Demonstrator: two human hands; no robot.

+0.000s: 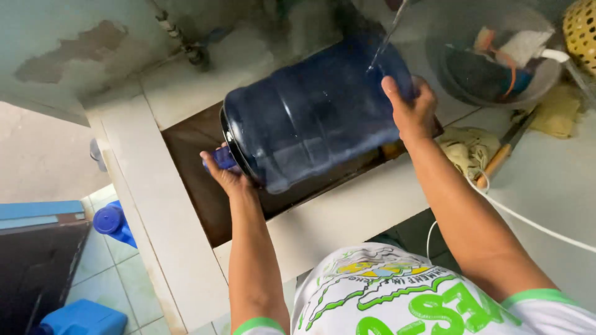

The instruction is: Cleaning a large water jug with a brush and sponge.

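Bottom of frame: white shirt with green print and green sleeve trim (397, 298), both bare forearms reaching up from it.

Left hand (226, 170), centre-left: fingers curled around the bottle's neck end, palm under it. A small blue cap or neck piece (220, 156) shows between the fingers. Grip is closed on the bottle.

Right hand (411, 108), centre-right: fingers wrapped over the bottle's far base edge, thumb up along its side. Closed on the bottle too.

Large translucent dark-blue plastic water bottle (316, 111), centre of frame: lying tilted on its side, held in the air by both hands over a dark rectangular sink basin (205, 198) set in a pale tiled counter (347, 217). Neck points lower left, base upper right.

Thin stream of water (388, 37), top centre, lands on the bottle's upper side near the right hand.

Right of the bottle: crumpled yellowish cloth (469, 149) on the counter, wooden-handled knife (506, 146) just beside it, white cord (528, 220) running across the counter.

Upper right: grey round bowl (546, 77) holding rags and scraps, yellow perforated basket (583, 28) at the frame edge.

Lower left, floor level: blue plastic containers (115, 223) on pale green tiles, dark board next to them.

Upper left: wall with peeling paint (74, 56), pipe fitting (192, 49) near the counter's back edge.
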